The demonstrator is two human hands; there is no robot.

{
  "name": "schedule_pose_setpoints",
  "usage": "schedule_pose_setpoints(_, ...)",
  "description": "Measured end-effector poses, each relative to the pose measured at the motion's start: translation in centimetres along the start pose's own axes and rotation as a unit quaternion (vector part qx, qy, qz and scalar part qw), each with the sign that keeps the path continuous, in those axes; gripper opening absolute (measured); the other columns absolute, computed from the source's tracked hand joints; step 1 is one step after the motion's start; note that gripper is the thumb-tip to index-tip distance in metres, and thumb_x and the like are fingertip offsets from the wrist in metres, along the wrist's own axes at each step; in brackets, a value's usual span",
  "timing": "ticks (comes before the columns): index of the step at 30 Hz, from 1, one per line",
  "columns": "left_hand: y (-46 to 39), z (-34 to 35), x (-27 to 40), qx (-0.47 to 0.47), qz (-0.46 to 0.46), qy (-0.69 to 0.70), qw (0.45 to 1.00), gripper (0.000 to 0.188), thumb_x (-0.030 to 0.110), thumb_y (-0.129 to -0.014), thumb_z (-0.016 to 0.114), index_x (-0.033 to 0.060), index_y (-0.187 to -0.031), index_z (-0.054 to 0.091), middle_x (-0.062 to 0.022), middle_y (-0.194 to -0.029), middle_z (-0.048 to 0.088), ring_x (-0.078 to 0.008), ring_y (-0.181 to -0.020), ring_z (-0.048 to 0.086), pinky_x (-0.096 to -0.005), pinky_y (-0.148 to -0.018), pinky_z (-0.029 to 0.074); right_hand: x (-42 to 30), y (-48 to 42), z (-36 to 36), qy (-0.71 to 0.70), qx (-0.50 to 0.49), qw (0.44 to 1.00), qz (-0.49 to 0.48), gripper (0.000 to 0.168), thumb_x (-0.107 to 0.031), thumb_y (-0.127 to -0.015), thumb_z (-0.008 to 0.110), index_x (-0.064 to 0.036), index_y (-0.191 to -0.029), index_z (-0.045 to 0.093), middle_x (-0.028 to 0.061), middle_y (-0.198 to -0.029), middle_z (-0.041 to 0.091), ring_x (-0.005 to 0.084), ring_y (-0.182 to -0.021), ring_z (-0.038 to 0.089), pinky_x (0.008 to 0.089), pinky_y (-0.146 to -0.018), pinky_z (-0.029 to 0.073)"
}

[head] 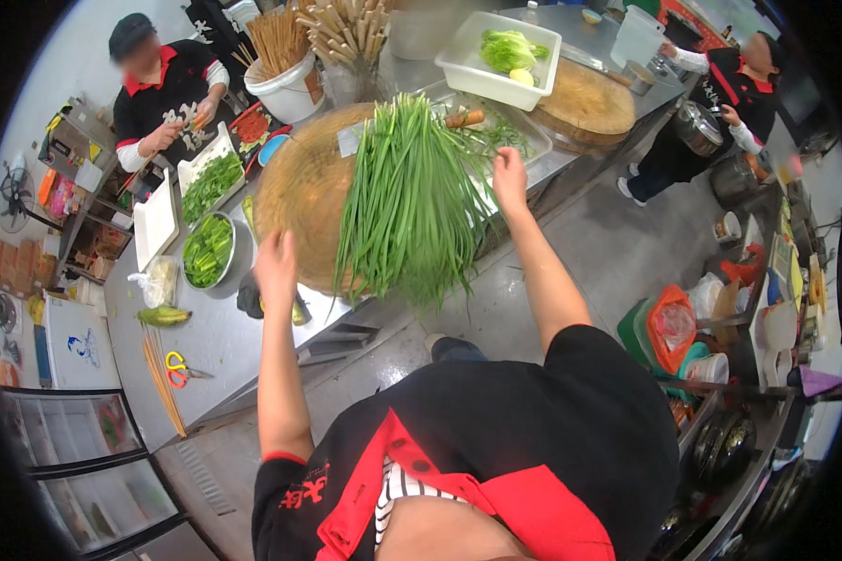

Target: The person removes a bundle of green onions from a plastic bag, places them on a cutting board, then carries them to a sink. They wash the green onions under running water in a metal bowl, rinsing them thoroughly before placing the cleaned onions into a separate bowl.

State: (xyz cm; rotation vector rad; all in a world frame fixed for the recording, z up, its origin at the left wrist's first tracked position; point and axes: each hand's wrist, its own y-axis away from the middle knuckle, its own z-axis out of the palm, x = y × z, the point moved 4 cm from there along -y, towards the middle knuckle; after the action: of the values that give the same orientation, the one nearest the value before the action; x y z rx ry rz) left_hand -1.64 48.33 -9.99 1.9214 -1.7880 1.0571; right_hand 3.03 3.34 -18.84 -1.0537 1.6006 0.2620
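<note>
A large bunch of garlic chives (410, 203) lies across the right part of a round wooden chopping board (298, 179), its leaf ends hanging over the table's front edge. Beneath the bunch rests a cleaver; part of its blade (351, 140) shows at the left and its wooden handle (465, 118) at the right. My left hand (277, 263) is over the board's left front rim, apart from the chives, with nothing seen in it. At the bunch's right side is my right hand (510, 179), fingers curled; whether it pinches a stray leaf cannot be told.
Left on the steel table are a bowl of cut greens (208, 250), a tray of leafy herbs (212, 184), scissors (182, 370) and skewers (161, 386). Behind stand a skewer bucket (284, 84) and a lettuce tub (495, 59). Co-workers stand left (172, 105) and right (723, 116).
</note>
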Motion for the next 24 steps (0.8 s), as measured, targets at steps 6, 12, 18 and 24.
schedule_pose_setpoints(6,-11.4,14.2,1.1,-0.252,-0.121,0.059,0.958,0.085,0.069,-0.082,0.032,0.0016,-0.134,0.035,-0.022,-0.135,0.037,-0.033,-0.127,0.034,-0.0385,-0.103,0.027,3.6,-4.2,9.2,0.024,-0.142,0.989,-0.02,0.024,-0.019,-0.086,0.039,-0.002,-0.101,0.046,0.0198,-0.085,0.057,0.038,-0.08,0.056,0.0439,-0.071,0.044)
schedule_pose_setpoints(12,-8.7,19.7,6.4,-0.336,-0.259,0.227,0.877,0.077,0.064,-0.087,0.029,0.0008,-0.131,0.039,-0.0128,-0.127,0.049,-0.0239,-0.115,0.048,-0.0357,-0.097,0.037,-2.3,0.8,10.8,0.087,-0.18,0.971,0.135,0.023,-0.008,-0.08,0.044,0.005,-0.099,0.042,0.0267,-0.09,0.057,0.0428,-0.089,0.054,0.0557,-0.081,0.039)
schedule_pose_setpoints(18,-10.1,21.6,4.7,-0.332,-0.209,0.123,0.912,0.098,0.07,-0.079,0.04,-0.0085,-0.135,0.021,-0.0247,-0.132,0.038,-0.0302,-0.115,0.047,-0.0384,-0.096,0.04,-3.6,1.4,10.8,0.167,-0.088,0.98,0.061,0.025,-0.005,-0.078,0.046,0.004,-0.101,0.045,0.0217,-0.101,0.055,0.0384,-0.103,0.05,0.0612,-0.094,0.028)
schedule_pose_setpoints(24,-10.4,21.3,5.5,-0.259,-0.208,0.146,0.932,0.102,0.069,-0.078,0.044,-0.0087,-0.137,0.016,-0.0243,-0.137,0.031,-0.0311,-0.126,0.034,-0.0378,-0.101,0.031,-6.2,1.2,11.2,0.133,-0.069,0.989,0.001,0.019,-0.005,-0.076,0.051,0.002,-0.092,0.045,0.0243,-0.095,0.049,0.0412,-0.092,0.05,0.052,-0.08,0.039)
